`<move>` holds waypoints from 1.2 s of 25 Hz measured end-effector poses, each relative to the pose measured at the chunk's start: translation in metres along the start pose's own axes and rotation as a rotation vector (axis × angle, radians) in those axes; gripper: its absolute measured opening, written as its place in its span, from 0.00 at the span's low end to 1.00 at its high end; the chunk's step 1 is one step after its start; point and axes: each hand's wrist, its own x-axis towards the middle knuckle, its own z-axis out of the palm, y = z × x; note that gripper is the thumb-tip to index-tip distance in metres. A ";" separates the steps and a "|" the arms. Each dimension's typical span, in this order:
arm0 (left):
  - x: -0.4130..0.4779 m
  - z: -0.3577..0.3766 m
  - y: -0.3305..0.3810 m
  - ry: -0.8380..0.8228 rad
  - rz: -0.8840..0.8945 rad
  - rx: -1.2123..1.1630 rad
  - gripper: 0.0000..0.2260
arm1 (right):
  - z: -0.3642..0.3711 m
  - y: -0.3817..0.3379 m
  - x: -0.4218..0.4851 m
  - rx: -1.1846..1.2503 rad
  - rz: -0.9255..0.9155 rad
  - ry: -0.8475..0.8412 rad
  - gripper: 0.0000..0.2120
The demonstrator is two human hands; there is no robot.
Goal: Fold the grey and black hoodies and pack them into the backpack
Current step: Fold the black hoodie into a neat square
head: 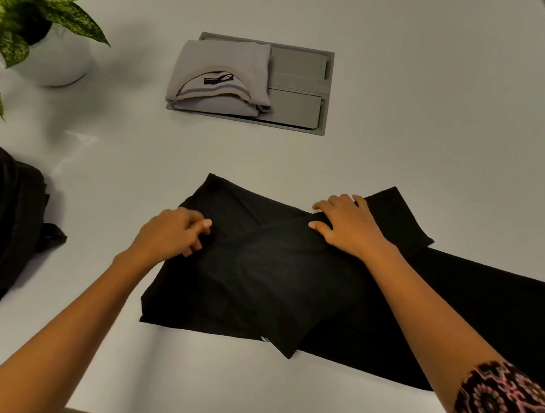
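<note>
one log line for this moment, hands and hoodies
step: folding black hoodie | left hand: pinches its cloth | right hand: presses flat on it | grey hoodie: folded, on panel | backpack: at left edge

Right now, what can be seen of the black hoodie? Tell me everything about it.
The black hoodie lies on the white table, partly folded: plain, matte, soft-looking fabric, one panel folded diagonally across the middle, what looks like a sleeve angled out at the far right. A small white mark shows at its near edge. The right hand presses flat on its upper part, fingers spread; the left hand touches its left side with curled fingers, too blurred to tell a grip.
</note>
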 end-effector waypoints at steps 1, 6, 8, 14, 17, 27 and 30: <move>0.004 0.000 -0.001 0.145 -0.064 0.044 0.12 | 0.004 -0.004 -0.002 -0.033 -0.005 0.034 0.24; 0.025 0.013 0.015 0.191 -0.272 0.127 0.18 | 0.015 -0.014 -0.002 0.086 0.008 0.155 0.18; 0.026 0.021 0.021 0.192 -0.264 0.144 0.15 | 0.016 -0.013 -0.003 0.150 -0.013 0.221 0.14; 0.010 0.003 0.000 0.150 -0.326 0.044 0.13 | 0.017 -0.007 -0.013 0.244 -0.058 0.338 0.11; 0.007 0.016 0.005 0.221 -0.279 0.252 0.15 | 0.024 -0.005 -0.014 0.206 -0.109 0.304 0.09; -0.024 0.047 0.017 -0.026 0.323 -0.198 0.31 | -0.038 -0.011 -0.057 0.483 -0.146 0.106 0.10; -0.028 0.047 0.000 -0.040 0.382 0.065 0.33 | -0.050 -0.031 -0.099 0.614 -0.110 -0.143 0.17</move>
